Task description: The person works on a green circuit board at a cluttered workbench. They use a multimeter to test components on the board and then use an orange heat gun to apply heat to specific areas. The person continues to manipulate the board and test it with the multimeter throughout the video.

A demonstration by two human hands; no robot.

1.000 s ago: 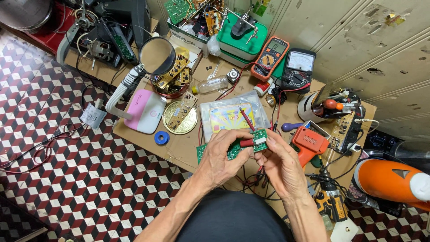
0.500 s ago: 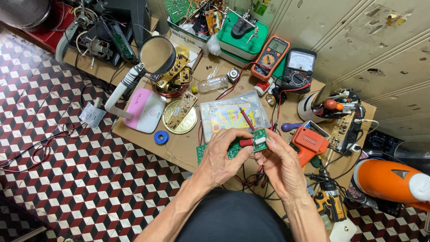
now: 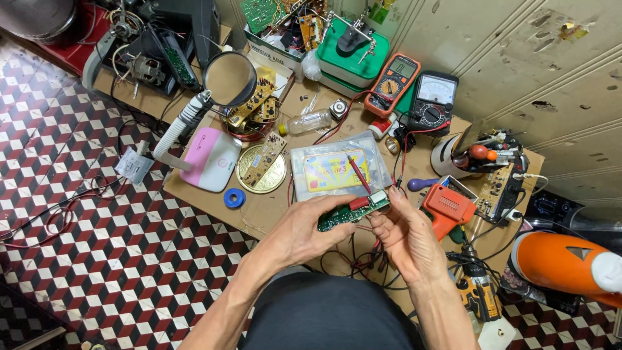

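While we pinch the green circuit board (image 3: pixel 353 212) between our left hand (image 3: pixel 310 228) and right hand (image 3: pixel 403 234), both closed on its ends, we keep it raised above the cardboard-covered bench (image 3: pixel 259 207), near the plastic parts box (image 3: pixel 337 167), presumably for inspection.

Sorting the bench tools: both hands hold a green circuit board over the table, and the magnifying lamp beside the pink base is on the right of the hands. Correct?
Not quite. The head view shows both hands, left and right, holding the green circuit board, but the magnifying lamp stands to their left.
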